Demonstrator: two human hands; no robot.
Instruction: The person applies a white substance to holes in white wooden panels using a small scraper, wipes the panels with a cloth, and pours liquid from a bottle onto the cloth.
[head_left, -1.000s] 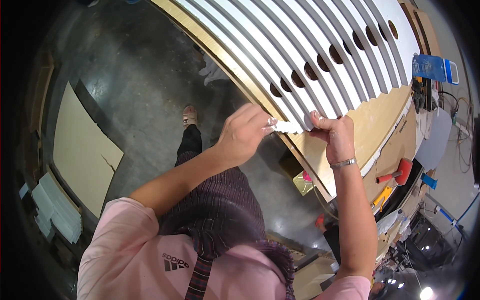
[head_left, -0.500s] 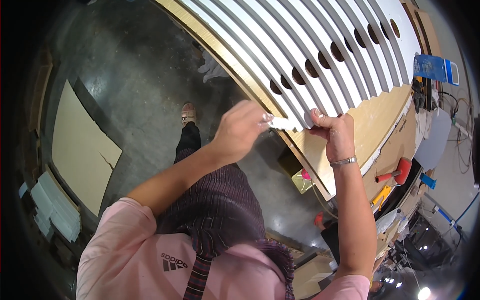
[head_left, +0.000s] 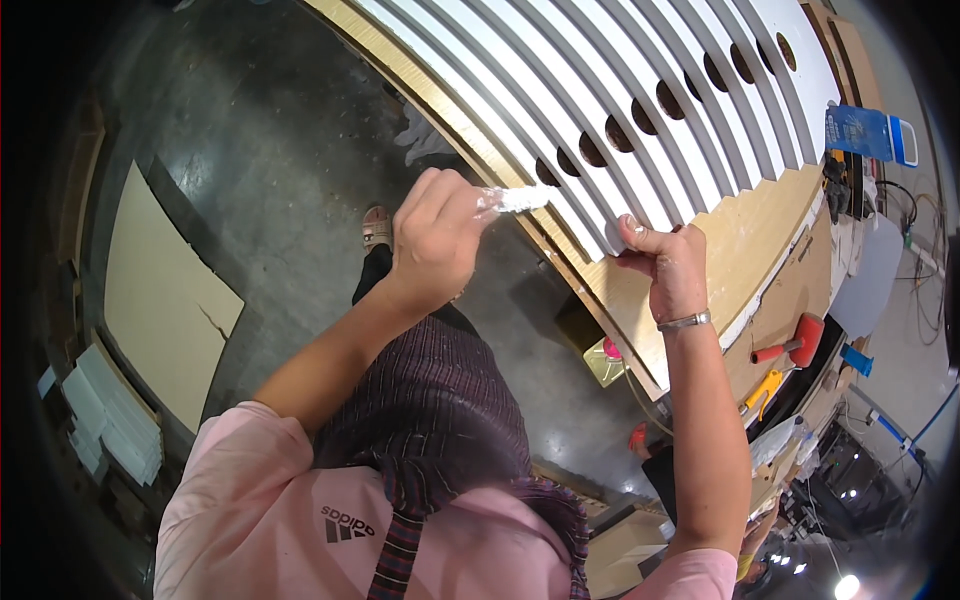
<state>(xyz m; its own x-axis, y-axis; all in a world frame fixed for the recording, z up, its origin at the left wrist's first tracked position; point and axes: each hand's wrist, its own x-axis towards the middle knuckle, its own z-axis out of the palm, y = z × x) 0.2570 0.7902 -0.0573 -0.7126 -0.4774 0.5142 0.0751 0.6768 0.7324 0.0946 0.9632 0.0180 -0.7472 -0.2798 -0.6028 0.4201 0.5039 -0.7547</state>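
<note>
White ribbed strips [head_left: 590, 95], stacked side by side like steps with a row of dark round cut-outs, lie on a pale wooden board [head_left: 640, 310]. My left hand [head_left: 435, 235] is closed around a short thin tool [head_left: 522, 198] smeared with thick white paste; the paste hides its exact kind. Its tip is at the nearest strip's left edge, close to the lowest cut-out. At the strips' lower end, my right hand [head_left: 675, 270] grips the end of the ribbed strips, thumb on top and fingers curled beneath.
Right of the board lie a red-handled tool [head_left: 795, 342], a yellow-handled tool [head_left: 762, 392] and a blue container with a white rim [head_left: 870, 135]. A cream sheet [head_left: 165, 290] and stacked pale strips [head_left: 112, 415] rest on the floor at left. Another person's foot [head_left: 638, 440] shows below the board.
My left hand has moved up and left, carrying the paste-covered tool from the strips' lower corner up along their left edge. The right hand keeps its grip in nearly the same place.
</note>
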